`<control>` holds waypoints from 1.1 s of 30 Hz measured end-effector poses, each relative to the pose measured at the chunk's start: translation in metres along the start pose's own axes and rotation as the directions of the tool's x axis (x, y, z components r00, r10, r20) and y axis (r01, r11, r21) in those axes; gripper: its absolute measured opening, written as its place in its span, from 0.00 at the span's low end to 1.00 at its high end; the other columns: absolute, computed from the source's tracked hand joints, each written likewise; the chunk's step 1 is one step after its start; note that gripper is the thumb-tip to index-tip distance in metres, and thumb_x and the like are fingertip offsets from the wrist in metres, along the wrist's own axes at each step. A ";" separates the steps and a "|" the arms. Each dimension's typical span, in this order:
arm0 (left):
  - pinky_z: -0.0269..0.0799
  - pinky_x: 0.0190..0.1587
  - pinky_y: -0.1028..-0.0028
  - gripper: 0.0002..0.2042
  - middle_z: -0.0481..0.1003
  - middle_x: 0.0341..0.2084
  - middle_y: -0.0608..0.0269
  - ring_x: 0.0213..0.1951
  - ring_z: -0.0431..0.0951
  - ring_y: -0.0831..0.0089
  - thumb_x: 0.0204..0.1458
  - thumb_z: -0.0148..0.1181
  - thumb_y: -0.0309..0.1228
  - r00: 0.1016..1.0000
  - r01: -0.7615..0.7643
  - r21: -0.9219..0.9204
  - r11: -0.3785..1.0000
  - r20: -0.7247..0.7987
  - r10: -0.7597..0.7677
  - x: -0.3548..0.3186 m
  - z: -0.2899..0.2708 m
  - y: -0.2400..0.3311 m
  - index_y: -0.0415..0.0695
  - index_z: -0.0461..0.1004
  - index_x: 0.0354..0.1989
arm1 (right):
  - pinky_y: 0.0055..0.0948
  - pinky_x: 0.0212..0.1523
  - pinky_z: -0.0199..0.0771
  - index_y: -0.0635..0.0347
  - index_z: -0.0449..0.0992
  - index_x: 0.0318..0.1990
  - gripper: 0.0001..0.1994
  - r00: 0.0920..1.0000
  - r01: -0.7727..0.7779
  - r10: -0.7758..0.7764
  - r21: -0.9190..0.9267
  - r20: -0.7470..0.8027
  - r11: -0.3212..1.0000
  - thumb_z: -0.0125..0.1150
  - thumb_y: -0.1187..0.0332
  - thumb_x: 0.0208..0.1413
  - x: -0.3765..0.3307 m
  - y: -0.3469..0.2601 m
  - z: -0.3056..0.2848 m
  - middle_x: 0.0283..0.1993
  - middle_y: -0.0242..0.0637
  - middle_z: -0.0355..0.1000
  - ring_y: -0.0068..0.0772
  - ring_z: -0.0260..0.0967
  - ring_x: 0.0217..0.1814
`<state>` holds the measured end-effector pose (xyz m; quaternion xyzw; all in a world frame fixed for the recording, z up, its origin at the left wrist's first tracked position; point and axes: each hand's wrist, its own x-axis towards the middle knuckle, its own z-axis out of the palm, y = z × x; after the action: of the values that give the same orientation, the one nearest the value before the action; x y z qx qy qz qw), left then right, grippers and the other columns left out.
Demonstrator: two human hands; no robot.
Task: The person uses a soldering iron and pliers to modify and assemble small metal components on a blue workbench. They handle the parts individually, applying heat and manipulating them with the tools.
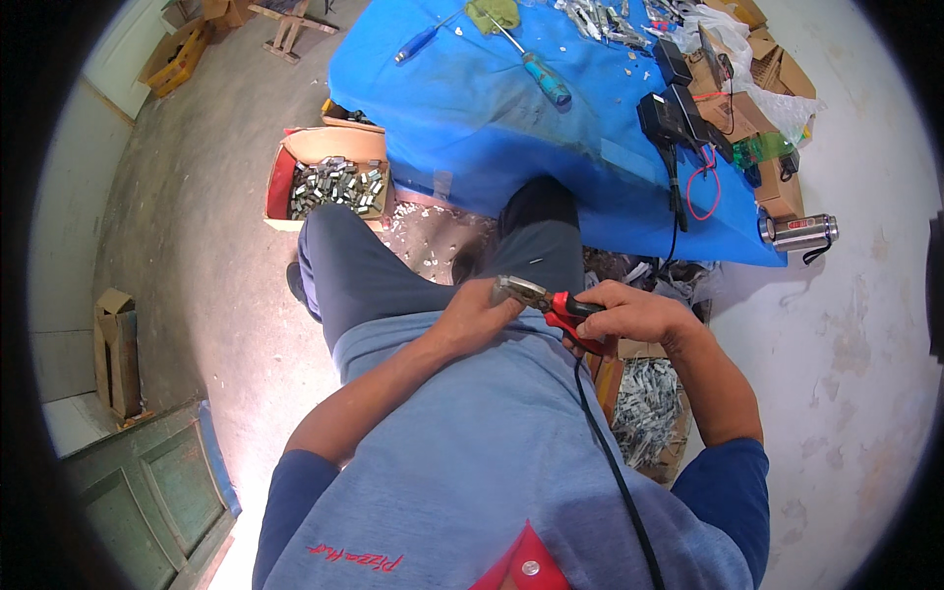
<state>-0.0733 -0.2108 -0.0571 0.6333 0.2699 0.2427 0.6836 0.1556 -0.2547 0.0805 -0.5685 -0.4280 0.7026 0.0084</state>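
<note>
In my lap, my right hand [634,317] grips a pair of pliers [562,313] with red and black handles. The metal head of the pliers points left, toward my left hand [479,317]. The fingers of that hand are closed right at the jaws, and whatever they pinch is too small and covered to make out. Both hands rest close to my thighs, in front of the blue-grey apron [472,442]. A dark cord [619,472] runs down the apron from below the right hand.
Ahead stands a table under a blue cover [442,118], bearing a teal-handled screwdriver [546,79], a blue-handled tool [418,44], metal parts [610,22] and black adapters [664,120]. A carton of small metal pieces [339,187] sits left; silvery strips [646,413] fill a box at right.
</note>
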 end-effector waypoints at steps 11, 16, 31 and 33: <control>0.66 0.31 0.76 0.11 0.71 0.24 0.72 0.29 0.66 0.83 0.60 0.55 0.33 1.000 0.009 -0.092 0.996 -0.014 -0.010 -0.002 -0.001 0.003 0.37 0.77 0.38 | 0.24 0.32 0.72 0.67 0.76 0.42 0.14 0.995 0.088 -0.089 -0.042 -0.037 0.995 0.57 0.66 0.51 0.003 0.010 0.009 0.34 0.35 0.77 0.22 0.71 0.32; 0.64 0.29 0.78 0.10 0.70 0.23 0.74 0.27 0.65 0.85 0.61 0.55 0.32 1.000 0.010 -0.011 1.000 0.007 -0.010 -0.003 -0.001 0.005 0.38 0.77 0.39 | 0.25 0.36 0.73 0.67 0.76 0.40 0.13 0.998 0.048 -0.050 -0.056 -0.045 0.997 0.57 0.67 0.52 -0.001 0.009 0.008 0.34 0.36 0.77 0.24 0.73 0.33; 0.67 0.30 0.64 0.15 0.73 0.21 0.49 0.24 0.72 0.67 0.57 0.56 0.37 0.987 -0.013 0.059 0.998 -0.161 0.023 -0.007 0.003 -0.010 0.35 0.72 0.28 | 0.26 0.24 0.76 0.67 0.70 0.48 0.17 0.980 0.029 -0.130 0.544 0.148 0.839 0.58 0.62 0.59 0.014 0.027 0.032 0.34 0.41 0.75 0.29 0.75 0.28; 0.66 0.28 0.64 0.17 0.71 0.18 0.50 0.22 0.71 0.67 0.58 0.56 0.39 0.985 0.023 -0.012 1.000 -0.171 -0.025 -0.007 0.002 -0.004 0.36 0.72 0.26 | 0.26 0.23 0.75 0.69 0.70 0.48 0.18 0.968 -0.026 -0.120 0.566 0.220 0.824 0.59 0.61 0.58 0.020 0.028 0.041 0.34 0.42 0.74 0.29 0.75 0.28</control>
<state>-0.0765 -0.2173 -0.0601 0.6034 0.3340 0.2892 0.6639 0.1283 -0.2868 0.0473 -0.4382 -0.2130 0.8619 0.1404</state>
